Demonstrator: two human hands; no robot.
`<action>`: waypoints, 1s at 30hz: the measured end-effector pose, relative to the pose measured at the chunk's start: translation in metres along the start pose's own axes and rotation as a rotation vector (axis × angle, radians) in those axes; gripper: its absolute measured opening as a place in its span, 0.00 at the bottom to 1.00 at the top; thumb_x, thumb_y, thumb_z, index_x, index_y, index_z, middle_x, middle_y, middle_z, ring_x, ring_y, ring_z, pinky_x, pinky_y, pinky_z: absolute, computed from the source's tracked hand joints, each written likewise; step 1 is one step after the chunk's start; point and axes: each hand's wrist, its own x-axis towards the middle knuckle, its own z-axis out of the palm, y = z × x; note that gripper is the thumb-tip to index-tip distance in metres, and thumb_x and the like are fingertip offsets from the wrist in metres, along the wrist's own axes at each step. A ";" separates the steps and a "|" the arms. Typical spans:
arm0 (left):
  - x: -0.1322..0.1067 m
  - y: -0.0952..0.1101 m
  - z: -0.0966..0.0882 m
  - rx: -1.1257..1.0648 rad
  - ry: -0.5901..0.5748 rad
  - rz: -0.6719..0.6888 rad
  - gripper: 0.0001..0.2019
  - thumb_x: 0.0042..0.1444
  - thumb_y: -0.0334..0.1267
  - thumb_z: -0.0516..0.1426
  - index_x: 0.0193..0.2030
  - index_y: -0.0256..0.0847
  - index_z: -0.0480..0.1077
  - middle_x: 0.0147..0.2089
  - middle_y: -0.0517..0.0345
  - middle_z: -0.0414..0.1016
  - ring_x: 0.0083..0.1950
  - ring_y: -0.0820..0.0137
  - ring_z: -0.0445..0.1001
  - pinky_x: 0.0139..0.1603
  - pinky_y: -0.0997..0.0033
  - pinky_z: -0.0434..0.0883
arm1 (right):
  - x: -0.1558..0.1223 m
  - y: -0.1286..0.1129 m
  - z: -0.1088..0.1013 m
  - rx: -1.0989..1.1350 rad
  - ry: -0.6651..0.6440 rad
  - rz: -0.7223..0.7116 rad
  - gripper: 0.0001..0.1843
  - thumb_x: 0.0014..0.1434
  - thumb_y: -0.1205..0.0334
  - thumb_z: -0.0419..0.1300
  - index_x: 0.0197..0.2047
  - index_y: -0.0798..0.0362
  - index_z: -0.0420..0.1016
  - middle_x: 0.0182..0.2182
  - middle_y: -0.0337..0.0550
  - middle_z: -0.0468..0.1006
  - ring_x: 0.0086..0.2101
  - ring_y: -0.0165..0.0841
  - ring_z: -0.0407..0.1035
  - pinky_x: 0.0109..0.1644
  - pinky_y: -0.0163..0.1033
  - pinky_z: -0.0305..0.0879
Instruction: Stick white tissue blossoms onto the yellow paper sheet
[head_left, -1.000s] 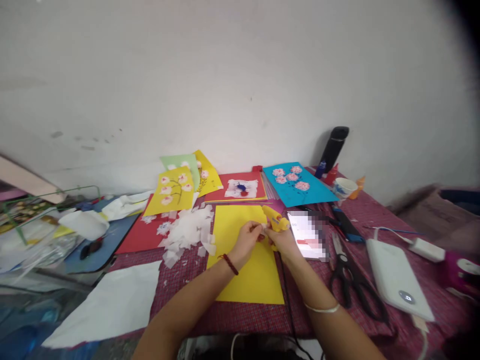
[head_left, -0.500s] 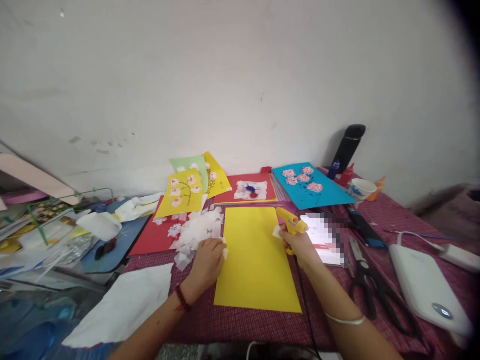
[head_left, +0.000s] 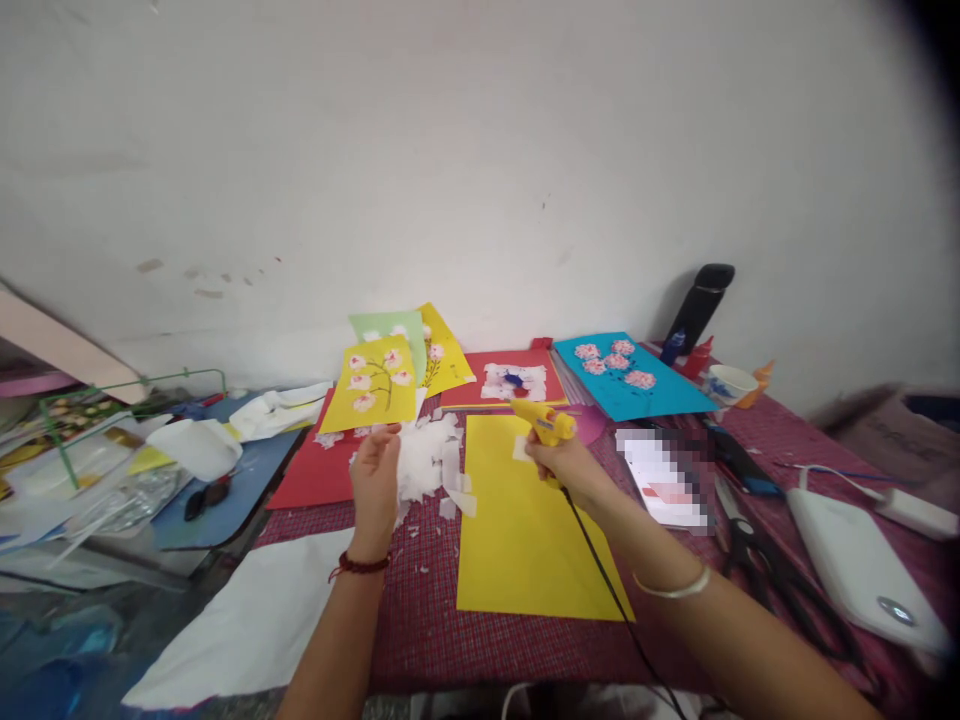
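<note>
Right hand (head_left: 564, 464) is holding yellow glue gun (head_left: 546, 420) over yellow sheet (head_left: 536, 555), white paper square (head_left: 520, 449) showing beside. Left hand (head_left: 374, 482) is bending beside white scraps (head_left: 427, 452); whether pinching one, cannot tell.

Table (head_left: 420, 640): red-purple checked cloth. Yellow sheet (head_left: 544, 560) flat near the middle, white paper pieces (head_left: 431, 455) heaped just left of it, a few scraps on bare cloth. Red sheet (head_left: 311, 485) left of the heap; white sheet (head_left: 247, 610) at the front left. Right side: phone (head_left: 660, 505), black-handled scissors (head_left: 744, 535), white power bank (head_left: 855, 560), black-and-blue cutter (head_left: 739, 460). Back right: patterned cup (head_left: 731, 388), red bottle (head_left: 699, 358), blue bottle (head_left: 673, 346), tilted black flask (head_left: 701, 308).
</note>
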 end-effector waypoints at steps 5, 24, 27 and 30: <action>0.012 -0.002 -0.033 -0.156 0.303 0.253 0.04 0.53 0.38 0.53 0.34 0.40 0.64 0.33 0.60 0.71 0.38 0.71 0.70 0.47 0.67 0.65 | 0.014 -0.006 0.068 -0.032 -0.157 0.006 0.06 0.41 0.65 0.57 0.26 0.52 0.61 0.12 0.27 0.59 0.11 0.22 0.54 0.14 0.28 0.48; -0.014 -0.021 -0.001 -0.113 -0.177 0.144 0.05 0.50 0.32 0.56 0.34 0.40 0.71 0.44 0.52 0.73 0.48 0.65 0.69 0.52 0.60 0.63 | 0.042 0.025 0.064 -0.012 -0.068 0.066 0.09 0.42 0.62 0.60 0.28 0.53 0.64 0.14 0.29 0.63 0.14 0.22 0.56 0.17 0.29 0.53; 0.001 -0.019 -0.023 -0.580 0.024 -0.045 0.02 0.49 0.35 0.58 0.31 0.41 0.70 0.31 0.59 0.75 0.35 0.71 0.72 0.45 0.65 0.67 | 0.040 0.026 0.090 0.030 -0.165 0.095 0.08 0.41 0.64 0.60 0.26 0.52 0.64 0.15 0.30 0.64 0.14 0.23 0.58 0.18 0.30 0.57; 0.012 -0.018 -0.038 -0.857 0.110 -0.114 0.06 0.44 0.32 0.62 0.30 0.42 0.69 0.28 0.64 0.73 0.31 0.76 0.71 0.41 0.70 0.69 | 0.039 0.028 0.111 0.098 -0.314 0.156 0.09 0.39 0.64 0.63 0.26 0.53 0.66 0.21 0.34 0.71 0.22 0.28 0.68 0.27 0.33 0.66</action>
